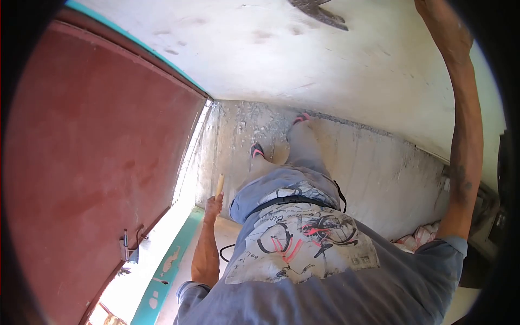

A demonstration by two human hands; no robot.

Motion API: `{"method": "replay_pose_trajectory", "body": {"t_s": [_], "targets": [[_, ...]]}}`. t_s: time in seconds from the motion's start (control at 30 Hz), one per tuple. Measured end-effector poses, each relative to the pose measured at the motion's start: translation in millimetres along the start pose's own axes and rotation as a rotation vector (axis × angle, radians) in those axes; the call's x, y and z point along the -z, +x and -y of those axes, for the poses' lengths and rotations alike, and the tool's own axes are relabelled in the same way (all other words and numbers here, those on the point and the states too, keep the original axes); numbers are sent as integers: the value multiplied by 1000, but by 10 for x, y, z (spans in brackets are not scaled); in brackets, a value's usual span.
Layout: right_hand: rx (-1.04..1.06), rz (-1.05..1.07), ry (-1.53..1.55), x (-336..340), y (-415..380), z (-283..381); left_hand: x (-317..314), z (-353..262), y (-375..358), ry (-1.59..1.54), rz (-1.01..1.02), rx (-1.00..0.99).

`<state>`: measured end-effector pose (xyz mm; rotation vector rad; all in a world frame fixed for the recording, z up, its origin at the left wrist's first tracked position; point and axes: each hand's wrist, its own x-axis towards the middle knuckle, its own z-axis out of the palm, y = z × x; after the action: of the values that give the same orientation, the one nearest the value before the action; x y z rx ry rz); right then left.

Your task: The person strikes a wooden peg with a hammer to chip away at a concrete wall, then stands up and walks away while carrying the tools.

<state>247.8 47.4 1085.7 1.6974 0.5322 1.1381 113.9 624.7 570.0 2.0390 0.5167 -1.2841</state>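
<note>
My left hand [213,208] hangs low beside my hip, its fingers wrapped round a light wooden handle [220,184] that sticks up past the fist. Whatever else belongs to that handle is hidden by the hand. At the upper right my right arm is raised along the pale wall, and only part of my right hand [440,16] shows at the frame's edge; its fingers are out of view. A dark metal tool head [320,13] with a pointed, claw-like end juts in at the top, cut off by the frame. Whether my right hand holds it cannot be seen.
A smudged whitish wall [303,59] rises before me. On the left stands a dark red door [92,141] with a metal bolt [128,248], beside a turquoise frame [168,265]. Rubble [244,124] lies on the concrete floor around my feet. Cloth [420,237] and dark objects sit at right.
</note>
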Motion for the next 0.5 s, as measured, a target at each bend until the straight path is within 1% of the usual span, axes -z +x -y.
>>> {"method": "replay_pose_trajectory", "body": {"t_s": [0.1,0.2,0.33,0.4,0.5], "targets": [[6,-7,36,-18,-78,55,-66,-3,25,-7,23,22],[13,10,68,16,-199,61,-56,-136,126,73,28,22],[-40,4,86,-99,-354,41,10,-400,229,-7,0,9],[-108,-184,75,-378,-498,18,43,-528,243,-26,-1,-10],[-159,-231,50,-462,-580,51,88,-508,141,-36,-20,25]]}}
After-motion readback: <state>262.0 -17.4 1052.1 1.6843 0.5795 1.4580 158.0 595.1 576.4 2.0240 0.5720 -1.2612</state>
